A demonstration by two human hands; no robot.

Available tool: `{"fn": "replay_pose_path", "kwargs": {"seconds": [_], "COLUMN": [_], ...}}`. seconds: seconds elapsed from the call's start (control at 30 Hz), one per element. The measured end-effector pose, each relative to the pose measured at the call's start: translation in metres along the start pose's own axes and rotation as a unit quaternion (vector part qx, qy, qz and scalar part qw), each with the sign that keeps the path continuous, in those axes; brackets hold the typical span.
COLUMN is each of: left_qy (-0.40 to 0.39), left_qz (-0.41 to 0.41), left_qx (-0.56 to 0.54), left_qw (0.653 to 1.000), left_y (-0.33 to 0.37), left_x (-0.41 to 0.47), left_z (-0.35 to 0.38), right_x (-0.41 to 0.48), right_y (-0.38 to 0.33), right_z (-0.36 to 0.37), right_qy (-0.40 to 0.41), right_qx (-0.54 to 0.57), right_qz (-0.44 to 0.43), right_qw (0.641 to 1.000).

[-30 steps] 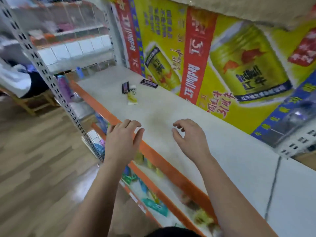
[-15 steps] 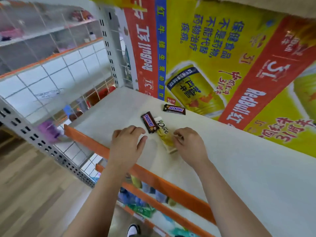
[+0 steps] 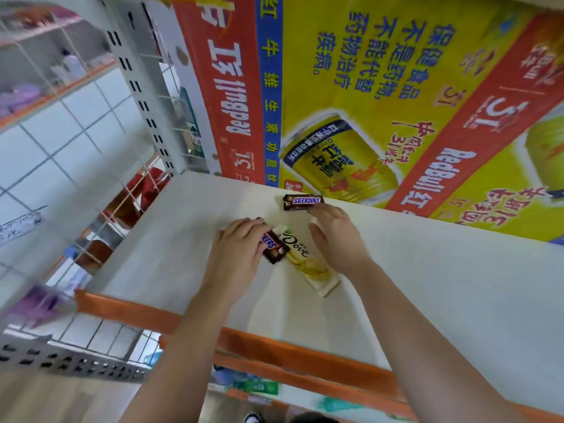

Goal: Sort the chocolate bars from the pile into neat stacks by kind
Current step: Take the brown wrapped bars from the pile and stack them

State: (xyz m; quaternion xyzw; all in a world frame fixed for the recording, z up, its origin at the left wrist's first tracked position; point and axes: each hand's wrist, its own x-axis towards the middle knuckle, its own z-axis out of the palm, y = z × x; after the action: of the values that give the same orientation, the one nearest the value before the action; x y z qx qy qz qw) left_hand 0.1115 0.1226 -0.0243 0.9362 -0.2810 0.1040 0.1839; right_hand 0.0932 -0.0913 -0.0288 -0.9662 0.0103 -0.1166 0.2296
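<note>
- Head view: a white shelf [image 3: 442, 279] with an orange front rail [image 3: 293, 355] holds three chocolate bars. They lie close together near its back left corner, in front of a yellow and red drinks poster [image 3: 381, 96].
- The left hand [image 3: 239, 254] covers the left side of the near Snickers bar [image 3: 273, 246]. Its fingers are bent over the bar's far end and appear to grip it, probably to lift it clear of the others. The thumb is hidden.
- The Dove bar [image 3: 300, 256], in a cream and yellow wrapper, lies just beside that Snickers and touches it along one edge. It sits between the two hands and neither hand holds it.
- The right hand [image 3: 337, 236] reaches past the Dove bar with its fingers fairly straight and loose, holding nothing. Its fingertips are at the right end of the far Snickers bar [image 3: 303, 202], which lies alone by the poster. The hand seems placed to draw that bar in.
- Judging by this, the two Snickers are being brought together first. No stack exists yet.
</note>
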Motion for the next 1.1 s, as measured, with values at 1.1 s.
{"fn": "replay_pose_path", "kwargs": {"seconds": [1.1], "left_qy": [-0.064], "left_qz": [-0.014], "left_qx": [-0.298], "left_qw": [0.952], "left_y": [0.146], "left_x": [0.029], "left_z": [0.015], "right_x": [-0.121], "right_y": [0.087], "right_z": [-0.11], "right_qy": [0.139], "right_qx": [0.168], "right_qz": [0.262], "right_qw": [0.94]}}
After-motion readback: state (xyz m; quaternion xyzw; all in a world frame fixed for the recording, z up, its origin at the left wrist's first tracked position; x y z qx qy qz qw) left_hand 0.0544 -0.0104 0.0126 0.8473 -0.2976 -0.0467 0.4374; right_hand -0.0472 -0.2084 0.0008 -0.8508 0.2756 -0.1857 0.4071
